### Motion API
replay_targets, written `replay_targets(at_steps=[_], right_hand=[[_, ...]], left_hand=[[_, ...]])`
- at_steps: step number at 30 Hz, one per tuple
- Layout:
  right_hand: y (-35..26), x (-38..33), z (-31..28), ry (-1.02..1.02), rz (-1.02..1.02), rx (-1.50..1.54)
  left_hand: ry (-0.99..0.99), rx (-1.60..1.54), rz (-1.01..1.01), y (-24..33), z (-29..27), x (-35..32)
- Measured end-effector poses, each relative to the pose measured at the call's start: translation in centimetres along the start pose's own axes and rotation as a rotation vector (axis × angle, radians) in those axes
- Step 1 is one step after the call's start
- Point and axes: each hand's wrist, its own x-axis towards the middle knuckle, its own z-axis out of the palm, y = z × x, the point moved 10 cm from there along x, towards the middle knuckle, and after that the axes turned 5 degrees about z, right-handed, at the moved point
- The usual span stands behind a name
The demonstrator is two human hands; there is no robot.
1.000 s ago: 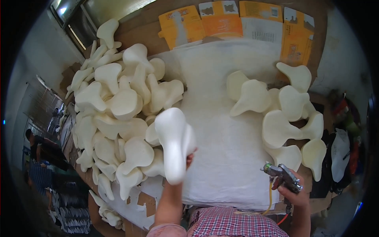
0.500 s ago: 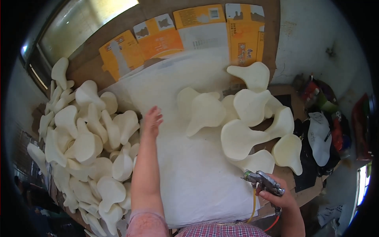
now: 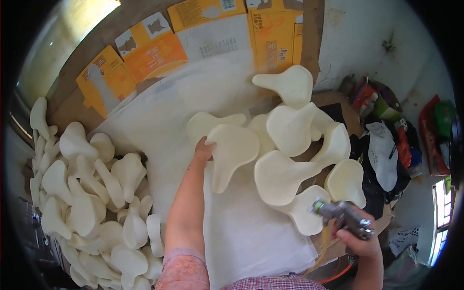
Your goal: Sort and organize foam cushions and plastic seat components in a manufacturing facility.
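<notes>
My left hand point(image 3: 205, 150) reaches forward over the white sheet point(image 3: 232, 227), its fingers closed on the left edge of a cream foam bike-saddle pad point(image 3: 234, 147). That pad's narrow nose points toward me, and another saddle pad point(image 3: 205, 124) lies partly under it. At the lower right, my right hand point(image 3: 365, 241) is wrapped round the grip of a metal spray gun point(image 3: 344, 218), slightly blurred. A yellow hose point(image 3: 323, 251) and a red hose point(image 3: 338, 274) run below the gun. Its nozzle is in front of a saddle pad point(image 3: 309, 212) in the right-hand group.
A large heap of similar saddle pads point(image 3: 87, 208) fills the left side. Flattened yellow cartons point(image 3: 154, 55) lie along the back on brown cardboard. More pads point(image 3: 290, 128) overlap at the right. Beyond them are black material and a marked white saddle-shaped piece point(image 3: 382, 157), beside a wall.
My left hand has moved right and taken hold of a saddle pad's edge; that pad has shifted slightly. The spray gun has tilted and moved a little right. The whole view has shifted.
</notes>
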Motion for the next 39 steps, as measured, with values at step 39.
replay_targets(at_steps=[39], right_hand=[[2.8, 3.6, 5.8, -0.243, 0.115, -0.106]], left_hand=[[0.362, 0.357, 0.227, -1.1, -16.8, -7.5]])
